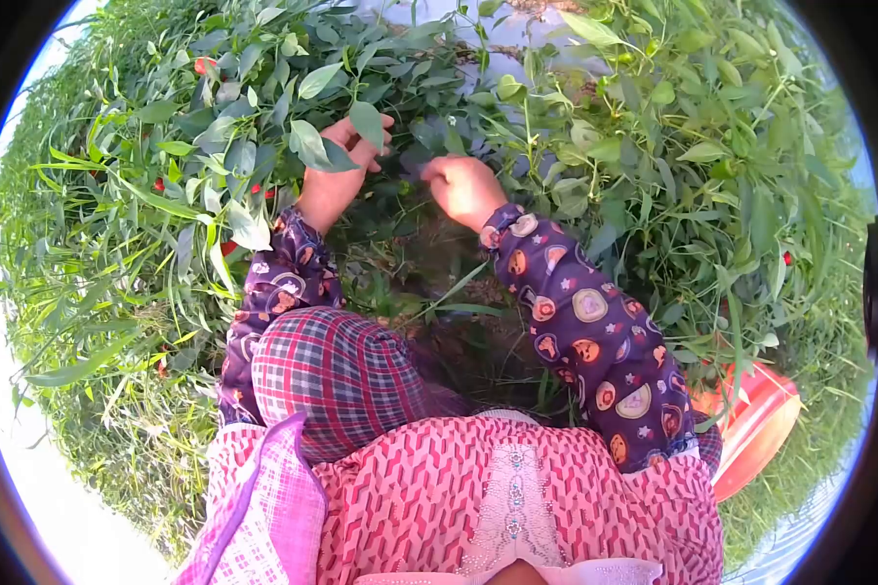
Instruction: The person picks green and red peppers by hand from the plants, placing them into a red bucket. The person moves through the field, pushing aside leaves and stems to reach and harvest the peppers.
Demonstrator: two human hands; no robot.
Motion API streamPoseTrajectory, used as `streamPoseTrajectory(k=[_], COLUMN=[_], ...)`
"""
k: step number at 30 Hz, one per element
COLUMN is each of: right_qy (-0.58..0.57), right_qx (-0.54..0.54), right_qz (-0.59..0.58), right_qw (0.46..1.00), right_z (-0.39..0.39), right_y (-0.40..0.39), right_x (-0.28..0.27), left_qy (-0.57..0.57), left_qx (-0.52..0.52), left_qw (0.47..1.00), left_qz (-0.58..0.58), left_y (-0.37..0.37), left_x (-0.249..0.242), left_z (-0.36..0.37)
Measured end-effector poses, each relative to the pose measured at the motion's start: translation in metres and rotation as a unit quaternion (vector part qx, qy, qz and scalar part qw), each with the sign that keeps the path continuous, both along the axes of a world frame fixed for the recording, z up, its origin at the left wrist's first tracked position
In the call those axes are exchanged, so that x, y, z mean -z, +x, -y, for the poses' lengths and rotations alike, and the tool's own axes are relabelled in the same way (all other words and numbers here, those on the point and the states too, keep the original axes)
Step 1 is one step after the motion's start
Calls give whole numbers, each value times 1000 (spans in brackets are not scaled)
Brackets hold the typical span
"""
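Note:
My left hand [337,185] is in among the leaves of a pepper plant [254,127]. Its fingers are bent, and broad green leaves [312,146] cover part of them, so what they grip is hidden. To its right, a short gap away, my right hand [466,190] is curled closed with the back of the hand toward me. Its fingertips point into dark foliage and are slightly blurred; I cannot make out what is in them. Red peppers show on the left, one near the top [205,65] and another lower down [228,248].
Dense pepper plants [693,146] stand on the right too, with a red fruit [787,258]. A red and white container [756,424] sits by my right side. Plaid cloth [327,375] covers my bent knee. Pale ground sheeting [498,73] shows between the rows.

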State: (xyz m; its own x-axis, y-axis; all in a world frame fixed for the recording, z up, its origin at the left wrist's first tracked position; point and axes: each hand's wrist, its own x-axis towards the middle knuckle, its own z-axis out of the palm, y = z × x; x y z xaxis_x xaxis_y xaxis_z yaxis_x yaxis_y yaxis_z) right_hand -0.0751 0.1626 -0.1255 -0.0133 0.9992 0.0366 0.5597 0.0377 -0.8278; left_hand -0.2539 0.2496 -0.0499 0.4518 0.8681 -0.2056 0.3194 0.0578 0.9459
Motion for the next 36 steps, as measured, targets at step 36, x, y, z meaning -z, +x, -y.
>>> streamPoseTrajectory(k=[36], right_qy=[-2], right_qx=[-73], right_qz=[74], right_qw=[995], right_z=[10], right_y=[-36], right_x=[-6], left_qy=[26], left_qx=[497], left_qw=[767], left_qz=[-404], left_y=[-30], left_x=[4], left_z=[63])
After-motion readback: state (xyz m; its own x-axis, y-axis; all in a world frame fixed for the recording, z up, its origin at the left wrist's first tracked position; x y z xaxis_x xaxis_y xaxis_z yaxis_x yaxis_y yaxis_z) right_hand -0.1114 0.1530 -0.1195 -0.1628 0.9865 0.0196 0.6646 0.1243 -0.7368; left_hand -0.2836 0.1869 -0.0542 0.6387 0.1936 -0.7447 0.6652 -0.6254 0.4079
